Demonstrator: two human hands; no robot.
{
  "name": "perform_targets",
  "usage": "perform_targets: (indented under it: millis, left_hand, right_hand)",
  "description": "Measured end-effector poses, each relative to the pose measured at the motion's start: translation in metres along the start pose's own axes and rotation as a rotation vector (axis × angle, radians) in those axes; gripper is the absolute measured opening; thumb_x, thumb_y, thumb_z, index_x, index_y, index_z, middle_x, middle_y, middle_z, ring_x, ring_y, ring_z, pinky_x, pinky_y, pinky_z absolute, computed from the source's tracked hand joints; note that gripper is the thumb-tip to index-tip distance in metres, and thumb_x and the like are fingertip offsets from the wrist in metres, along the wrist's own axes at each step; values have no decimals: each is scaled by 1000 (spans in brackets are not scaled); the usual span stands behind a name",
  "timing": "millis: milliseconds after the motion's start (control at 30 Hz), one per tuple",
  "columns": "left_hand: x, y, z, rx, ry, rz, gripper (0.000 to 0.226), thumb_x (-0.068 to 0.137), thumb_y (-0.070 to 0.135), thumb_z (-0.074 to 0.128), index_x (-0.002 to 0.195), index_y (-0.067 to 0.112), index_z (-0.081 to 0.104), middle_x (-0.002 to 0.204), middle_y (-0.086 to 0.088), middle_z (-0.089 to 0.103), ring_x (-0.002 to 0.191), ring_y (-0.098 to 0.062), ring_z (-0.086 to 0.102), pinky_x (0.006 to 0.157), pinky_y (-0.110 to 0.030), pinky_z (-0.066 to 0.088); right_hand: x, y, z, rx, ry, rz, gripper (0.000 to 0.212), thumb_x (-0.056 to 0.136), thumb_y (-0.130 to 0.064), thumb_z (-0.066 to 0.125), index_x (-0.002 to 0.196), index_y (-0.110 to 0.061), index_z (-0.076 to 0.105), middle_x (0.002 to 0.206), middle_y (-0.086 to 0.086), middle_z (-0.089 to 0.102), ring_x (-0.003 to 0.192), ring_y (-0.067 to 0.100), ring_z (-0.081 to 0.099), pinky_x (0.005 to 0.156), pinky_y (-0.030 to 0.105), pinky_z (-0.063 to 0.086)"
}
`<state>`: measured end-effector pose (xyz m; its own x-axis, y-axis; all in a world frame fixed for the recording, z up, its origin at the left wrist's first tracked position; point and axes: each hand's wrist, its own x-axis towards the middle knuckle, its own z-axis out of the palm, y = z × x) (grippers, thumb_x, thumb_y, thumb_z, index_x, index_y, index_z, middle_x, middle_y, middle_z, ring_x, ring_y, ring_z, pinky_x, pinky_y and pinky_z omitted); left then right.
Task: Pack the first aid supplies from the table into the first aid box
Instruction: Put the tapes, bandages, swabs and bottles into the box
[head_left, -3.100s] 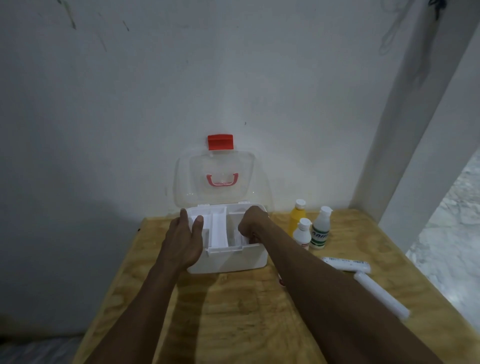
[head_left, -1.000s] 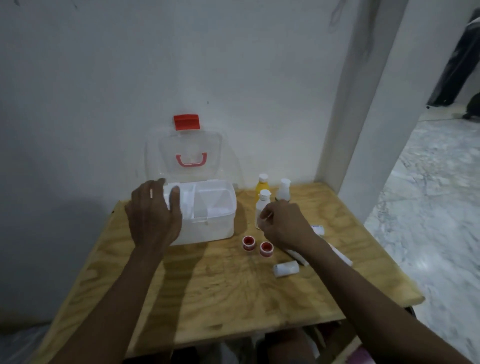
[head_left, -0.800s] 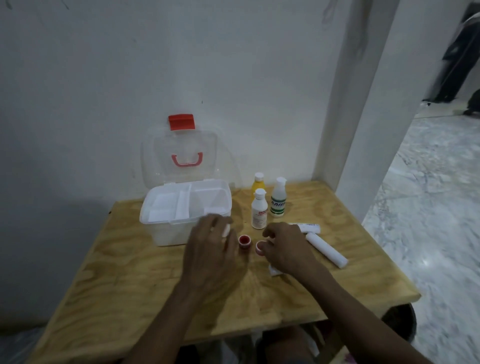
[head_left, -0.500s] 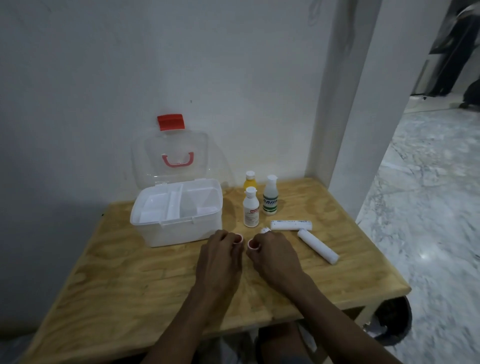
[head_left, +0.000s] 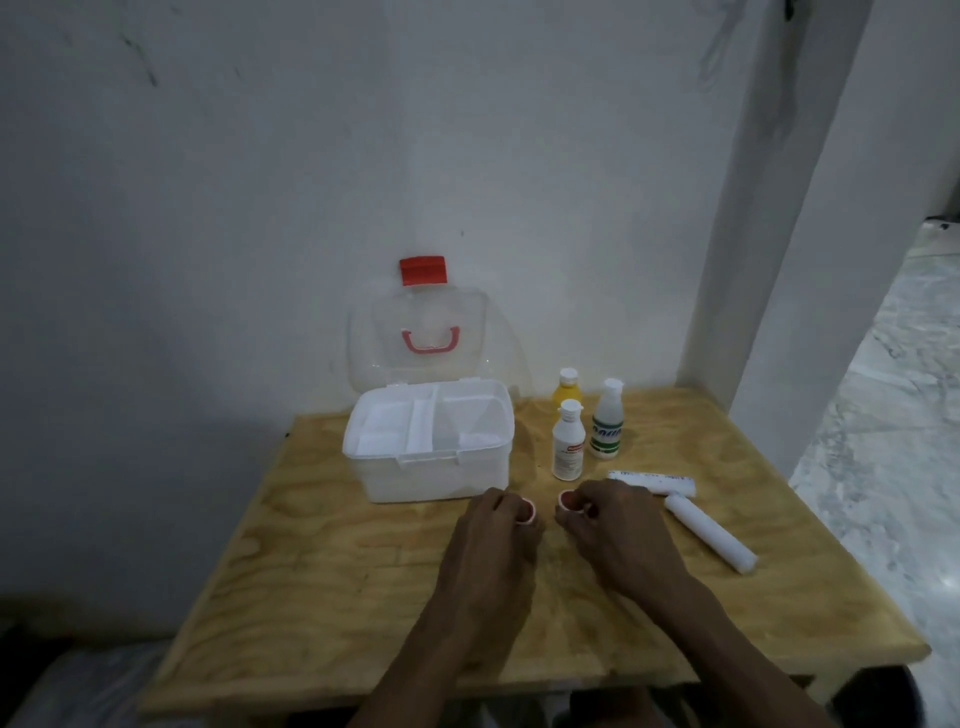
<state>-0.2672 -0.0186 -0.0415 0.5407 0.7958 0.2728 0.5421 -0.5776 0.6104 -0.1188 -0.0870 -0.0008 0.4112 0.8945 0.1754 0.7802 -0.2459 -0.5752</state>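
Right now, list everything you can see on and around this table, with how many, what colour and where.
first aid box: one, white base, clear lid open with red latch and handle, back left of the table
bottles: three, one yellow, two white, upright just right of the box
long rolls: two, white, lying near the right edge
small tape rolls: two, red and white, one under each hand's fingertips, in front of the box
table: one, light plywood, against the wall
wall: white, behind the table
floor: pale marble, right
left hand: one, fingers on one small roll
right hand: one, fingers on the other
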Motion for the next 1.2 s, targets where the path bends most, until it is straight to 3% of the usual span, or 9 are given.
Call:
perform_targets:
  millis: [100,233,333,500,567,767,900,1100,1200]
  left_hand:
    - [-7,-3,-30,-53,115,18,11,94,24,58,102,32,60,113,13,58,104,-3,53,85,-7,43]
    - [9,-8,-95,50,370,62,8,94,27,60,98,23,65,105,10,63,95,-5,56,79,-17,47]
    - [34,-29,-137,106,453,-4,11,93,25,62,96,17,68,98,7,64,86,-7,55,75,-16,38]
    - [77,-72,-167,194,306,-155,19,91,27,63,101,11,70,102,-4,69,90,-20,64,79,-34,54]
    - [89,-83,-169,233,246,-175,20,92,28,63,102,12,69,103,-5,68,92,-20,64,78,-32,53]
    - [107,-95,-160,351,131,-187,19,90,24,65,103,12,73,101,-6,71,86,-19,63,67,-26,44]
    - [111,-100,-157,364,113,-200,18,87,16,70,103,13,75,100,-7,71,82,-19,65,69,-23,46]
    - [115,-102,-156,333,104,-201,17,83,19,74,98,11,78,90,-8,75,71,-17,67,66,-25,53]
    - [117,-103,-157,290,92,-233,18,84,22,74,97,11,79,89,-7,76,66,-14,65,66,-22,51]
  right_hand:
    - [5,-29,-16,75,50,-70,21,87,-32,70,98,-16,76,93,-1,74,79,9,63,68,21,44]
    - [37,-78,-19,175,108,-197,24,86,-34,72,95,-14,78,91,0,77,73,9,64,62,14,41]
    - [71,-113,-5,195,67,-290,24,85,-33,73,99,-14,78,95,2,78,72,8,67,67,15,46]
    - [124,-158,32,182,-25,-369,24,89,-24,70,105,-7,76,105,8,76,80,14,70,75,21,55]
    - [139,-167,46,152,-93,-381,24,89,-19,70,107,-4,75,106,10,75,81,18,72,73,19,53]
    - [171,-167,80,-12,-220,-388,26,87,-20,73,110,-8,74,105,11,75,78,22,72,80,31,58]
    - [180,-163,89,-74,-272,-384,27,87,-23,72,110,-10,75,103,9,76,81,21,72,81,28,55]
    - [185,-164,92,-117,-307,-356,26,84,-22,76,105,-9,76,97,8,77,74,18,70,72,24,52]
    - [187,-164,94,-126,-312,-345,25,83,-21,76,104,-8,77,95,7,77,75,18,70,76,25,55]
